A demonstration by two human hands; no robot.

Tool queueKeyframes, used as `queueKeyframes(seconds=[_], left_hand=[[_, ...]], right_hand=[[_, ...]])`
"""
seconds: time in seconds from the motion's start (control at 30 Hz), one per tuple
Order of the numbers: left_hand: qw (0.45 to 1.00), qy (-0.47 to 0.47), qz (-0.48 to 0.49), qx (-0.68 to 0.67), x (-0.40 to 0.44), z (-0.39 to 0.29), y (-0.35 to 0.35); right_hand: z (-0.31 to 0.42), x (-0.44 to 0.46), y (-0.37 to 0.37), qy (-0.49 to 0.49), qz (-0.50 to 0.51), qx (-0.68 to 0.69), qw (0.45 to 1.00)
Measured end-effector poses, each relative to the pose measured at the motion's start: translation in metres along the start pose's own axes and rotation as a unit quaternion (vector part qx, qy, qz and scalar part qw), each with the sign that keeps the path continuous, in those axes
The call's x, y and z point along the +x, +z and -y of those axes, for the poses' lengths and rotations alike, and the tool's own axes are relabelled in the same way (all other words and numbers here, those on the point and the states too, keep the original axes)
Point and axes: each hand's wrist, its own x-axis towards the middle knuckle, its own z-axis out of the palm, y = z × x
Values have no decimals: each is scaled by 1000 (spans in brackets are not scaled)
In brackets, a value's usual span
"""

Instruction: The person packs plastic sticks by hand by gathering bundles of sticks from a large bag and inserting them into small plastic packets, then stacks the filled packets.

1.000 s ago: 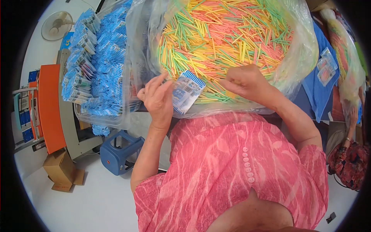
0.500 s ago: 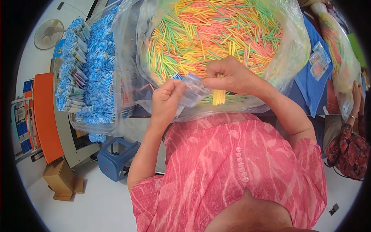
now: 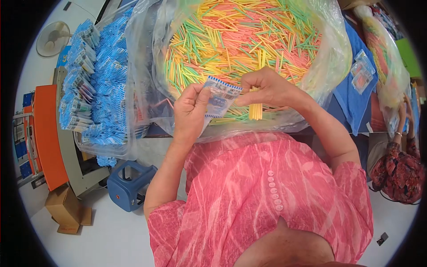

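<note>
My left hand (image 3: 190, 107) pinches the left side of a clear plastic packet (image 3: 219, 103) with blue-and-white striped edges and blue print. The packet is tilted and faces up. My right hand (image 3: 270, 88) is closed around a small bundle of yellow straw-like sticks (image 3: 255, 112), whose ends stick out below the fingers. Its thumb and fingertips are at the packet's right edge; whether they grip it I cannot tell. Behind both hands lies a big heap of yellow, green and pink sticks (image 3: 240, 42) inside a large clear plastic bag (image 3: 332, 58).
On the left, a clear-lined bin (image 3: 120, 149) holds many blue striped packets (image 3: 109, 75). A blue cloth (image 3: 356, 104) with filled packets (image 3: 362, 73) lies on the right. Beyond it, another person's hands (image 3: 404, 113) are beside a bag of sticks (image 3: 382, 58). A blue stool (image 3: 126, 189) stands below left.
The packet has turned from blurred and slanted to flatter and more upright, its print now readable as a pattern. My right hand still holds the yellow bundle. The view has shifted slightly.
</note>
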Motion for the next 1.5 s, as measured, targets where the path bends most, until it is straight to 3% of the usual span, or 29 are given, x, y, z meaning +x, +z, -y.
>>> queueKeyframes(seconds=[0.13, 0.23, 0.3, 0.4, 0.43, 0.53, 0.57, 0.67, 0.8, 0.9, 1.07, 1.17, 1.33, 1.43, 1.5], left_hand=[[998, -21, 50, -34, -2, -4, 6], [983, -101, 47, -148, -1, -10, 15], [988, -89, 51, -114, 1, -3, 13], [995, -63, 55, -48, 3, 3, 8], [997, -54, 35, -49, 3, 4, 6], [998, -37, -2, -52, 3, 4, 4], [997, -37, -1, -73, 4, 5, 4], [992, -41, 3, -115, 5, 6, 6], [992, -12, 51, -116, 10, -1, 14], [990, -25, 89, -104, 10, -4, 18], [986, -25, 137, -88, 9, -7, 22], [985, -101, 130, -44, 11, -8, 25], [980, -114, 111, -120, 17, 3, 45], [983, -144, 75, -92, 23, 3, 62], [981, -140, 129, -39, 25, -5, 72]], right_hand=[[6, 3, 5, 10, -27, 20, 999], [6, 1, 7, -2, -67, 18, 998], [5, -3, 8, -7, -86, 17, 996], [-5, -12, 7, -93, -129, -184, 970], [-13, -16, 9, -94, -126, -186, 970], [-41, -27, 18, -220, -123, -464, 849], [-39, -27, 16, -220, -122, -465, 848], [-14, -23, 0, -123, -199, -211, 949], [36, -7, -22, -62, -250, -89, 962], [45, 6, -20, -65, -194, -42, 978], [37, 12, -20, -78, -198, -116, 970], [38, 8, -18, -167, -139, -275, 937], [42, -10, -27, -113, -172, -186, 961], [25, -36, -27, -159, -277, -241, 917], [3, -53, -19, -175, -279, -240, 913]])
